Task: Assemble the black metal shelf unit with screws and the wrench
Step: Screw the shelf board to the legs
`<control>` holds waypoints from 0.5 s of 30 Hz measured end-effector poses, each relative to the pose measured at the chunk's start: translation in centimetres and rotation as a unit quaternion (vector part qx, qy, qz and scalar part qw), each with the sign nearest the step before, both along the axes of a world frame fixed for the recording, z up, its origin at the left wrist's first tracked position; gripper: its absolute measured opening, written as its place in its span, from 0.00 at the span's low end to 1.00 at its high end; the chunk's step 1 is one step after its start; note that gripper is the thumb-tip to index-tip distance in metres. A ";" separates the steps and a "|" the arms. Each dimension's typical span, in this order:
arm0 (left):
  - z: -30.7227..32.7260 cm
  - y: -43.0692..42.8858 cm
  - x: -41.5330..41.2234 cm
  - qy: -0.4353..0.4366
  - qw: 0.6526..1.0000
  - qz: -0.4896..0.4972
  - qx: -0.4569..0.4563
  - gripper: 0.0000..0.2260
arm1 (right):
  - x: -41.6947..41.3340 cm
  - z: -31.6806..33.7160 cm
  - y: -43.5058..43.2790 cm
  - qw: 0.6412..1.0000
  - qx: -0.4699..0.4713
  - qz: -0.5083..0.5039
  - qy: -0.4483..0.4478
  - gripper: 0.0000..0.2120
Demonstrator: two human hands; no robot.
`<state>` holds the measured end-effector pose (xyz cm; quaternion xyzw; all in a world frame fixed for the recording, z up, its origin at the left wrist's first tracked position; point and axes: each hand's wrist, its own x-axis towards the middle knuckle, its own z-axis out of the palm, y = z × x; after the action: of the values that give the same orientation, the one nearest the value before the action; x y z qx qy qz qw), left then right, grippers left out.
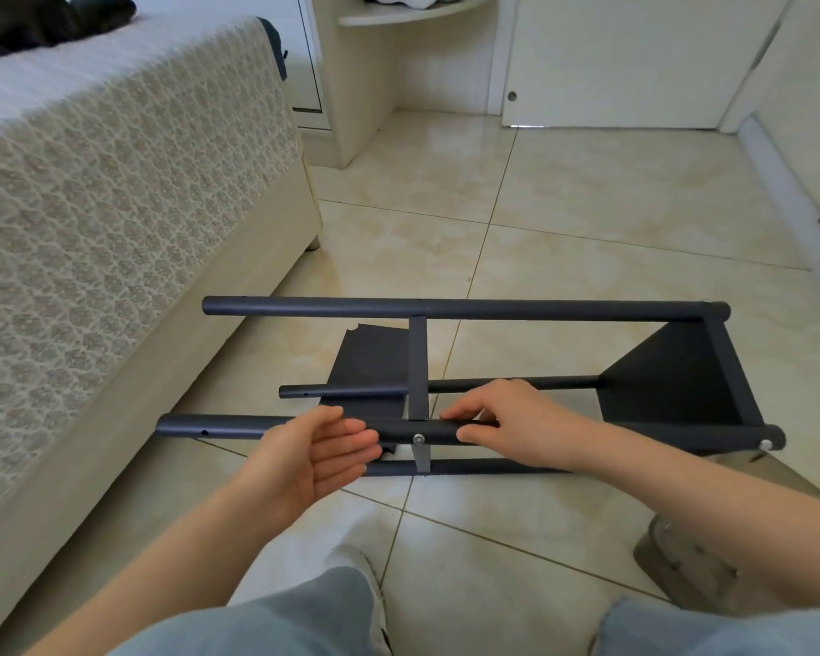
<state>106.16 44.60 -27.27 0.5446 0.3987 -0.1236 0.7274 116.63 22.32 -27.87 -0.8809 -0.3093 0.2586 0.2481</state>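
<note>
Shelf unit (417, 362) lies on its side on the tile floor (588, 205), just right of the bed (114, 205), in front of the person's knees; long axis runs left-right; open pole ends with bare holes point left, the fitted triangular panel (673, 371) closes the right end. Probably laid flat so the near pole (237, 426) puts its screw (418, 438) facing the person and the frame can't tip. Right hand (512, 419) wraps that pole just right of the screw, fingers over the top, thumb on the near side; likely steadying it. Left hand (318, 454) is spread flat, palm turned right, fingertips at the pole just left of the screw, gripping nothing. Grey piece hanging at the screw is probably the wrench (422, 459); 2nd screw (765, 445) sits at the right end.
</note>
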 end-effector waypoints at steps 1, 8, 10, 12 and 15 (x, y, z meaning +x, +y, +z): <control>0.1 0.0 0.1 0.012 1.000 -0.008 -0.014 0.13 | -0.1 0.0 -0.1 1.000 -0.002 -0.006 -0.014 0.11; -0.4 0.2 0.2 0.077 0.991 -0.082 -0.066 0.19 | -0.8 0.8 -1.0 0.997 -0.035 -0.010 -0.070 0.09; -0.8 -0.1 0.1 0.052 0.994 -0.024 -0.092 0.17 | -0.8 1.0 -1.5 0.996 -0.053 -0.005 -0.074 0.10; -1.2 -0.4 0.2 0.016 0.991 0.046 -0.123 0.14 | -0.6 1.3 -2.1 0.993 -0.082 0.001 -0.085 0.12; -1.7 -0.7 0.5 -0.022 0.981 0.123 -0.149 0.13 | -0.4 1.8 -2.7 0.986 -0.122 0.015 -0.109 0.13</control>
<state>106.63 43.90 -28.99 0.3795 0.4232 -0.0795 0.8189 116.19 19.58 -26.08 -0.9227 -0.3135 0.2009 0.0998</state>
